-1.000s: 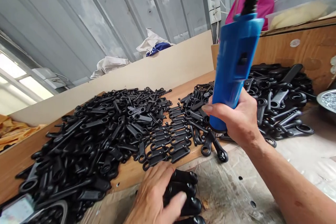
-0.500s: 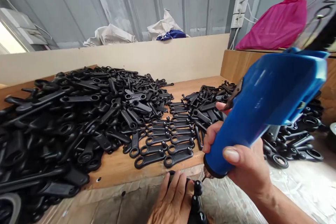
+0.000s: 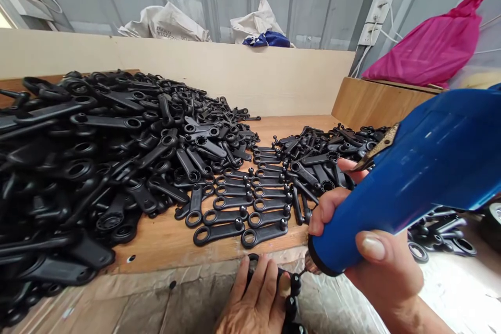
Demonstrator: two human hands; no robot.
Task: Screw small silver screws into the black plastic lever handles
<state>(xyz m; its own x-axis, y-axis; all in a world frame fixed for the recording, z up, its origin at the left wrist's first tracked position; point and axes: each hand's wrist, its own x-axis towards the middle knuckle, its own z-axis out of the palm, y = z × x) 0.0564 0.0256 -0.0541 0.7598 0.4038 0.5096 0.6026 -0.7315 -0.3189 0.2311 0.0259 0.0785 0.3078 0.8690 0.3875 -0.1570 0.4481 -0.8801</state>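
Note:
My right hand [image 3: 385, 266] is wrapped round a blue power tool [image 3: 407, 177], which slants down to the left. Its thin bit points at the ball end of a black lever part [image 3: 296, 283] at the bottom centre; whether they touch I cannot tell. My left hand [image 3: 256, 292] presses down over a few such black parts, its fingers close together, and covers most of them. Just beyond it, two columns of black levers [image 3: 266, 233] lie side by side on the wooden board, rings to the left and ball ends to the right.
A large heap of black levers [image 3: 129, 120] fills the left side. A smaller heap [image 3: 313, 167] lies right of the columns, with more parts [image 3: 442, 235] beyond the tool. A pale board [image 3: 235, 81] stands behind, and a pink bag [image 3: 430, 47] rests on a wooden box [image 3: 364, 99].
The camera view has shifted. The tool has tilted further over to the right at its top, and its bit is now closer to the ball end beside my left hand.

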